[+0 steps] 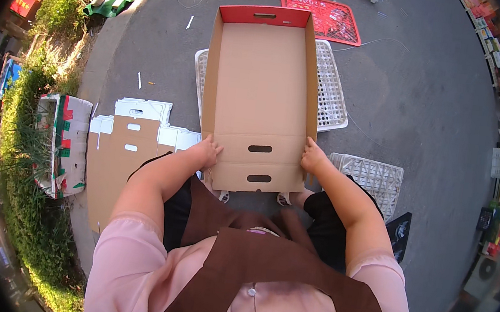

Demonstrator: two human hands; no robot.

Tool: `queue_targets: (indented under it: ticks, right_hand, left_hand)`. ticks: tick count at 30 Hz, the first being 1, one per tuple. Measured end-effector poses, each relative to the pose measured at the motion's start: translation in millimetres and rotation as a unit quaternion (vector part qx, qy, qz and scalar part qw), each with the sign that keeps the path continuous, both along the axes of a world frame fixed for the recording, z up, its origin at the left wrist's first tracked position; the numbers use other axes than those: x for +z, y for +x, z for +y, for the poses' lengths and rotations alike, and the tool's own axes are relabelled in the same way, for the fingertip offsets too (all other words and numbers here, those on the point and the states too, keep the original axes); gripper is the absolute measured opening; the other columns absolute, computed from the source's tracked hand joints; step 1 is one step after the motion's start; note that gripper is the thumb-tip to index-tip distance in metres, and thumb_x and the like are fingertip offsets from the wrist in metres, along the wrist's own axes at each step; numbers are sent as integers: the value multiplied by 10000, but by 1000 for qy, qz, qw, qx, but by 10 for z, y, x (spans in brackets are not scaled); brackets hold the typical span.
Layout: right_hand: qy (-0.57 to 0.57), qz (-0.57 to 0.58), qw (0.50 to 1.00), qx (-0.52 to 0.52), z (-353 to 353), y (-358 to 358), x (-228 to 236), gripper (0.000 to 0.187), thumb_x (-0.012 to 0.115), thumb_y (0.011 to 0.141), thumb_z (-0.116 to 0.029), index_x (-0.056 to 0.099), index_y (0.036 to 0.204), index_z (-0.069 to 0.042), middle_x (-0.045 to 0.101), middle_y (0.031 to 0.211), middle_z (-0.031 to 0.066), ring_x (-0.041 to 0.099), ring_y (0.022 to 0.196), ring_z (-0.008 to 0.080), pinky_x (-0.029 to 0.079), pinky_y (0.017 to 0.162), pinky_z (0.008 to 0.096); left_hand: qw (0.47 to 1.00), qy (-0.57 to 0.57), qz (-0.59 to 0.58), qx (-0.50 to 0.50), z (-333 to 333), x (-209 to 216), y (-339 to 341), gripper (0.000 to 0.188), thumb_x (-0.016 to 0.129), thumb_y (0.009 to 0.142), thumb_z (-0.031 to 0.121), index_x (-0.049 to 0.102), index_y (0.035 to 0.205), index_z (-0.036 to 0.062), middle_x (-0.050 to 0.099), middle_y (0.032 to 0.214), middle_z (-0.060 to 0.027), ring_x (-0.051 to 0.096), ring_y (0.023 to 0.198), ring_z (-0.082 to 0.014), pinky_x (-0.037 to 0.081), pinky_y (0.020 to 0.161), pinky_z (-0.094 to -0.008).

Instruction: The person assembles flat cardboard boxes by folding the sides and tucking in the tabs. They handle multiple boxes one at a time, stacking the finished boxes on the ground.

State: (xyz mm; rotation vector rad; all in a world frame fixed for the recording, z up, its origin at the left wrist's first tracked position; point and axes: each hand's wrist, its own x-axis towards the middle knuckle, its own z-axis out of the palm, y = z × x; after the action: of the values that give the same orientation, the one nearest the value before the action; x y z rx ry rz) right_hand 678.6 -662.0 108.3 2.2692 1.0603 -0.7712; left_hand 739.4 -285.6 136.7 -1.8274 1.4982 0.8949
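Observation:
A long cardboard box (260,83), brown inside with a red far end wall, lies in front of me. Its two sides and far end stand up, while the near end flap, with two oval slots, is unfolded toward me. My left hand (207,153) grips the near left corner, fingers bent over the cardboard edge. At the near right corner my right hand (313,156) pinches the side wall. The box rests over a white plastic crate (330,88), which shows on both sides of it.
Flat unfolded cardboard blanks (121,172) lie at left. A red plastic crate (345,22) is beyond the box, and another white crate (377,180) is near my right knee. A foam planter (69,148) stands by the hedge at far left. Thin straps lie on the grey pavement.

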Motion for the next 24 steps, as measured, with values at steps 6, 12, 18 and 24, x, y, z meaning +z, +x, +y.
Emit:
queue_targets:
  ticks: [6,12,18,24]
  right_hand:
    - [-19,75,997,-26,125,211,274,236,754,724,-338,759,931,-227,700,1013,-87,558,1111,147,258,1066,409]
    - [-9,107,993,-40,301,368,546,209,779,689,-327,761,856,-203,706,957,-70,588,1067,129,288,1034,392]
    - [154,200,962,-105,135,507,561,229,675,805,-255,728,1023,-212,713,956,-26,605,1070,164,345,1006,430]
    - [254,45,921,-291,364,695,527,237,621,859,-323,709,1035,-192,709,874,39,659,907,255,455,850,420]
  left_hand:
    - [934,-16,220,280,-191,-181,452,481,597,838,450,604,1266,229,561,1310,-133,522,1204,-330,407,1006,-433]
    - [798,-79,276,531,-296,-325,838,576,508,873,582,548,1330,235,564,1305,-160,479,1235,-376,388,1032,-472]
    - [932,26,139,333,-623,-288,647,646,451,862,660,544,1337,233,557,1323,-137,432,1280,-391,332,1078,-498]
    - [913,-50,140,379,-561,-397,733,618,435,878,649,642,1216,174,628,1207,-134,528,1184,-351,398,1024,-447]
